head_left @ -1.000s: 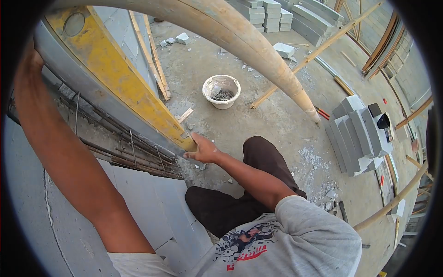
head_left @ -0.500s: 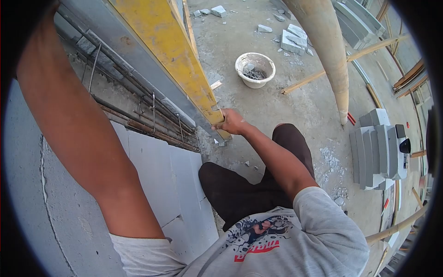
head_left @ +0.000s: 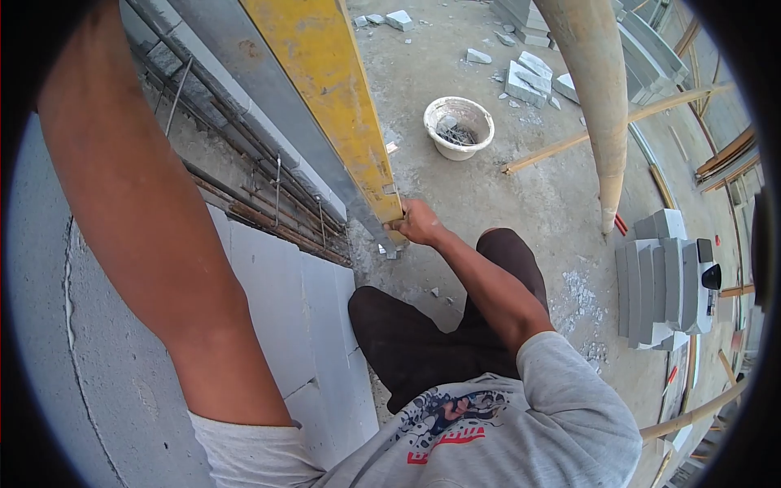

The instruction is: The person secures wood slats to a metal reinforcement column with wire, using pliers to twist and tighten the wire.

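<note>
My right hand (head_left: 419,224) is closed around the lower end of a long, scuffed yellow bar (head_left: 338,89), which looks like a spirit level. The bar stands steeply against a long grey metal bar (head_left: 305,106), at the end of a block wall (head_left: 281,281). My left arm (head_left: 142,203) reaches up along the wall to the top left. The left hand itself is beyond the edge of the picture. Steel rebar (head_left: 268,199) runs in the gap between the wall and another row of blocks.
A white bucket (head_left: 460,128) with small metal pieces stands on the concrete floor. Broken blocks (head_left: 527,81) lie behind it. A thick slanting pole (head_left: 598,122) and a wooden strip (head_left: 569,142) are to the right, with stacked grey blocks (head_left: 659,281) nearer me.
The view has shifted slightly, and the yellow bar appears steeper and farther right. My right hand stays closed on its lower end, a little farther right in the picture.
</note>
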`<state>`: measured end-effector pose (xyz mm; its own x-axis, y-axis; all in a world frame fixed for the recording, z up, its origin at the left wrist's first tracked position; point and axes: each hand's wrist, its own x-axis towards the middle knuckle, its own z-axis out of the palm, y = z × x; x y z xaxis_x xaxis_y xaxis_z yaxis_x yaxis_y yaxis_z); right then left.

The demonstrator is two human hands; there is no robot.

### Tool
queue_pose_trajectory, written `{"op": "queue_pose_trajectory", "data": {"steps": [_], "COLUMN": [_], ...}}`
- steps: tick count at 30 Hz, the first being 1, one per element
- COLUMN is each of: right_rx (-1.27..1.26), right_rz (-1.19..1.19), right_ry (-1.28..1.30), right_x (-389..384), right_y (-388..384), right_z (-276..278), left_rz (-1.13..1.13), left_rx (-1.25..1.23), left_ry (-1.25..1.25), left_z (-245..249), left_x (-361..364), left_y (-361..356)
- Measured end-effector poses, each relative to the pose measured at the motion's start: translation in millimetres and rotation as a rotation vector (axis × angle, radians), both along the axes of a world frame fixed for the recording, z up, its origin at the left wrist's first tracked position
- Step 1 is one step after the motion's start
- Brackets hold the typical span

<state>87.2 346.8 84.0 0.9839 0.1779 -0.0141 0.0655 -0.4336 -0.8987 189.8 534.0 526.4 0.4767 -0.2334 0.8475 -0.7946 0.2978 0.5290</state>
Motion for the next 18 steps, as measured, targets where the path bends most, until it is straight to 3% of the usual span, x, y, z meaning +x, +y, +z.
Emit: {"op": "queue_pose_trajectory", "data": {"steps": [6, 18], "right_rx": [-0.116, -0.088], "right_rz": [0.07, 0.072], "right_ry": [-0.007, 0.017], "right_x": [2, -3], "right_y": [-3, -4], "right_z": [21, -3], "left_rz": [-0.053, -0.165], "left_rx": [-0.028, -0.072], "left_ry": [-0.002, -0.053], "left_z": [-5, -4], "left_x": [-2, -15], "left_y": [-6, -22]}}
